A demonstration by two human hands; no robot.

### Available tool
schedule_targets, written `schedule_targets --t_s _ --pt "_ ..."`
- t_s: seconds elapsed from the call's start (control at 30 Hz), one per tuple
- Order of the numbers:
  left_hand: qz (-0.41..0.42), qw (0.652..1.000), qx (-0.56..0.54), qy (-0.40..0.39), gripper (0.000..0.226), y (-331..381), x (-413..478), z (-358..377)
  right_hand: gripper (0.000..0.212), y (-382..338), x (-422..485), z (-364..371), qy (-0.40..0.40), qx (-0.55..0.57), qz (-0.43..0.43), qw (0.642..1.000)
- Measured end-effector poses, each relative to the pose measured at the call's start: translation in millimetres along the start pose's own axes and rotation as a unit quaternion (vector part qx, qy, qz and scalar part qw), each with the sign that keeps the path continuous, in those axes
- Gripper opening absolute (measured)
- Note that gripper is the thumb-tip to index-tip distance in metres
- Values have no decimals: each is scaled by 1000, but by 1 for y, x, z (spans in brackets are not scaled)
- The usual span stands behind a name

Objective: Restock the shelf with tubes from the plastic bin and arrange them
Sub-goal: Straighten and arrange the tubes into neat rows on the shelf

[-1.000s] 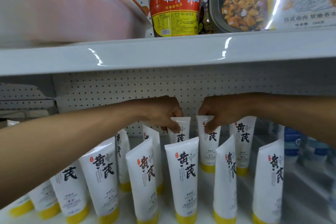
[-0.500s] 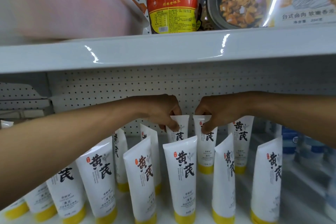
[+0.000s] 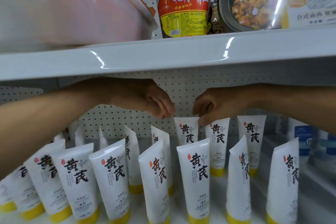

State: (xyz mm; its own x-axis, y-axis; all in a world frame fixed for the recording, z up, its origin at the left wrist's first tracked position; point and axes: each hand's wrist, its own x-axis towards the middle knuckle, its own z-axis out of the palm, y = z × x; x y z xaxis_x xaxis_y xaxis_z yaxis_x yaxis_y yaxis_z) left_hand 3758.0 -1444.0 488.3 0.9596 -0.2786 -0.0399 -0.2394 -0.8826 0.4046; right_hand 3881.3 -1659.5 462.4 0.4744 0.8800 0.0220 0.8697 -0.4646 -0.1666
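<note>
Nearest me, at 6 o'clock, the front row of tubes (image 3: 196, 178) stands on narrow yellow caps, and several lean. My left forearm (image 3: 54, 123) crosses just above those at 8 o'clock. If that elbow dropped, I judge it would tip one tube into the next.

Beyond them, at 12 o'clock, my right hand (image 3: 214, 107) pinches the top right corner of the back tube (image 3: 186, 132) between thumb and fingertip. My left hand (image 3: 154, 103) hangs just beside its other corner, fingers loosely curled, holding nothing I can see. If I let go while the tube is off upright, it could fall against the neighbour tube (image 3: 218, 136), just beside it at 1 o'clock.

Blue-label bottles (image 3: 305, 142) close off the row at 3 o'clock. The pegboard (image 3: 181, 92) backs everything, so nothing can go deeper.

The upper shelf (image 3: 163, 56) hangs low over both wrists, and a quick pull-out could knock my knuckles on it. On it sit the plastic bin (image 3: 72, 5) at 10 o'clock, blurred, then a jar (image 3: 183, 5) at 12 and a snack tray (image 3: 251, 0) at 1.
</note>
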Motion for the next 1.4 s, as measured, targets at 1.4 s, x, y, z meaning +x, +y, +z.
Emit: schedule_targets --t_s 1.4 --pt "-77 982 165 55 26 -34 17 31 11 -34 34 25 -26 -34 -11 999"
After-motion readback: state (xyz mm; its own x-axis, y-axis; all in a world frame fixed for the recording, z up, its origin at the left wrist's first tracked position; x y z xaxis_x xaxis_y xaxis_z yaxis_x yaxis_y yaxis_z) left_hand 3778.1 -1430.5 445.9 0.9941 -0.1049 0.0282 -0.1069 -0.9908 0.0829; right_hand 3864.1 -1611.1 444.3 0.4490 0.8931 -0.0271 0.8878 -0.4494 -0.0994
